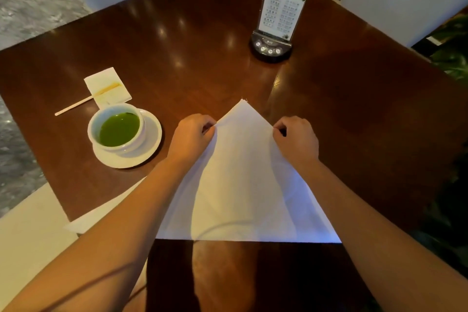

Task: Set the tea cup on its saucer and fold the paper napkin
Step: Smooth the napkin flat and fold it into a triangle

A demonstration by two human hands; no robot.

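— Item one?
— Round white ceramic tea cup (117,128), upright, filled with green liquid, seated on a round white saucer (152,144), table's left.
— Item two?
— White paper napkin (243,185), triangular, flat, apex pointing away, near edge.

Bare forearms, ringless hands (192,134)

Menu stand (283,5) top cropped; its print illegible.

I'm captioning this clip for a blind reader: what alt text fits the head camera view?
Both hands, left hand and right hand, pinch the slanted edges of a white napkin folded into a triangle on a dark wooden table. To the left, a cup of green tea sits on its saucer.
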